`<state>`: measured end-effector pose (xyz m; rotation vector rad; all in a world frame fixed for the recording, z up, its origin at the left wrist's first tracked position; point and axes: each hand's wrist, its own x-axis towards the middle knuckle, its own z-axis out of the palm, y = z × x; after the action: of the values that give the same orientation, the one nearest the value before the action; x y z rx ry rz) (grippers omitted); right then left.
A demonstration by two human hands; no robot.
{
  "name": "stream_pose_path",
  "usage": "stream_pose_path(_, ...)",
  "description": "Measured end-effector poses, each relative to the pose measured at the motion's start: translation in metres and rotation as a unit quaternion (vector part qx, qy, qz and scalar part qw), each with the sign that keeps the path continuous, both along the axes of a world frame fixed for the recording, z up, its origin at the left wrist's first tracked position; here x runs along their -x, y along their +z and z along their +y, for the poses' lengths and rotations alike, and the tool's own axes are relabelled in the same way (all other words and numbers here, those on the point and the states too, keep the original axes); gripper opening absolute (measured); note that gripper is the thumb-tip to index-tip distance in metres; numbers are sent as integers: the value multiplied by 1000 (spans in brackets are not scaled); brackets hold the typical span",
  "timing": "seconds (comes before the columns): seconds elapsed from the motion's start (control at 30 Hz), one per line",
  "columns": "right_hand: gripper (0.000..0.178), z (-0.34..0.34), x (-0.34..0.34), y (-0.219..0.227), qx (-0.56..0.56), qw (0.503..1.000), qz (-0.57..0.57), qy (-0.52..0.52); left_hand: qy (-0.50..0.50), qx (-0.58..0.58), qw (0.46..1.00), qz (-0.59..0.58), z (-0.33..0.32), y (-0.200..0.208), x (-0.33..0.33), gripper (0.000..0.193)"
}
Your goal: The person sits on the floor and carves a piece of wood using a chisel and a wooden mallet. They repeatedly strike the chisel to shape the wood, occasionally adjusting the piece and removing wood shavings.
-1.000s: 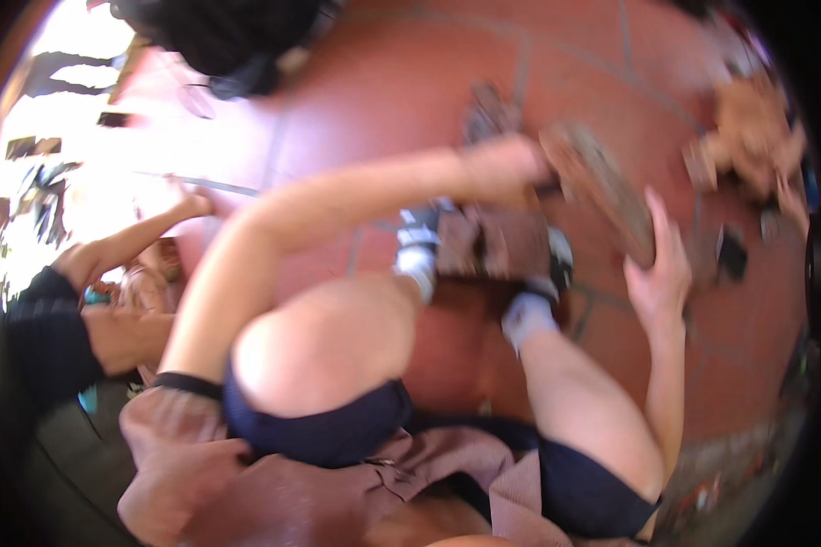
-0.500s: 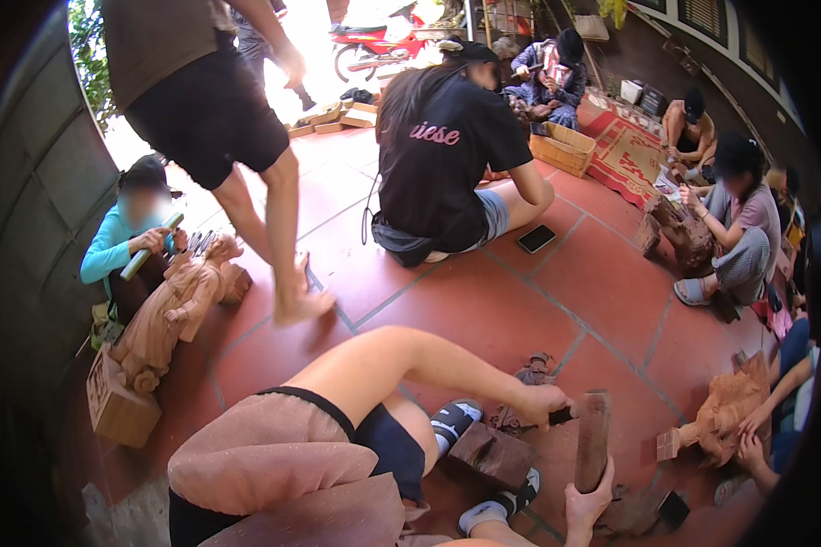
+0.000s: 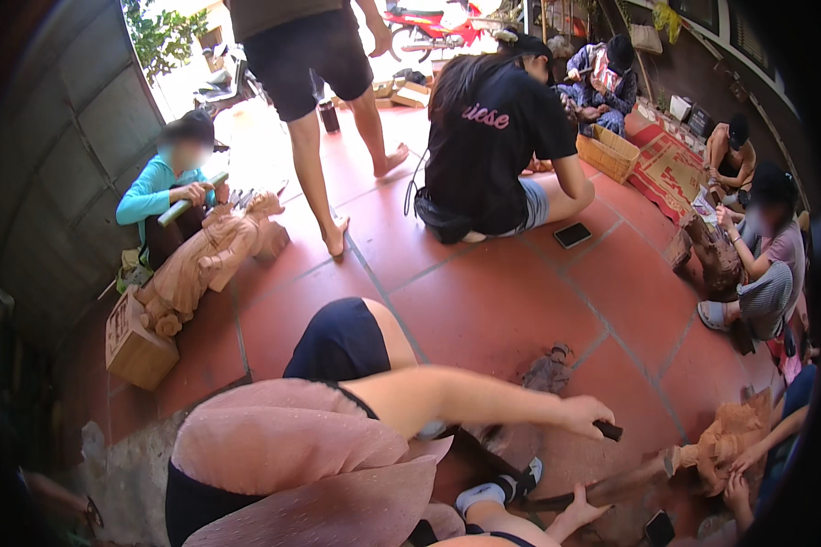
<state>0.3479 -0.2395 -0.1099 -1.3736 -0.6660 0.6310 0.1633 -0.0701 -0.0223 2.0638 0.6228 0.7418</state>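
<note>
My left hand (image 3: 586, 417) reaches across from the left, closed around a short dark tool (image 3: 608, 429). Its working end is hidden. Below, my right hand (image 3: 578, 515) comes up from the lower edge. A long brown wooden mallet (image 3: 625, 476), smeared by motion, lies across between its thumb and fingers. Beneath my left forearm, a dark wooden carving (image 3: 547, 366) on the tiles shows its figured top; my arm and legs hide much of the rest.
A phone (image 3: 659, 527) lies near my right hand, and another phone (image 3: 573, 235) farther off. Close on the right, a co-worker's hands touch a pale carving (image 3: 728, 438). A large carved statue (image 3: 205, 264) leans at left beside a seated person. Someone barefoot (image 3: 324, 173) stands ahead.
My left hand has moved right with the dark tool. The mallet has tipped from upright to nearly level. The standing person has stepped, and the view has shifted left.
</note>
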Motion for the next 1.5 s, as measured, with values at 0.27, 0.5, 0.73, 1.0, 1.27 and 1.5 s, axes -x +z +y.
stream_pose_path(0.27, 98, -28, 22, 33, 60, 993, -88, -55, 66, 96, 993, 24, -56, -4, 11, 33)
stream_pose_path(0.5, 95, -44, 6, -3, 60, 991, -71, 92, 39, 99, 994, 33, -43, 20, 1, 32)
stream_pose_path(0.73, 102, -70, -9, -42, 90, 990, 13, 104, 22, 44, 997, 57, -54, -4, -20, 35)
stream_pose_path(1.0, 47, -70, 57, 47, 148, 980, 127, 34, 14, 9, 999, 39, -48, -9, -8, 31)
stream_pose_path(1.27, 40, -93, 47, 51, 170, 968, 185, 23, -98, 62, 992, 45, -75, -30, -37, 45)
stream_pose_path(1.5, 35, -103, 51, 46, 253, 954, 159, 30, -17, 12, 999, 50, -47, -48, -22, 44)
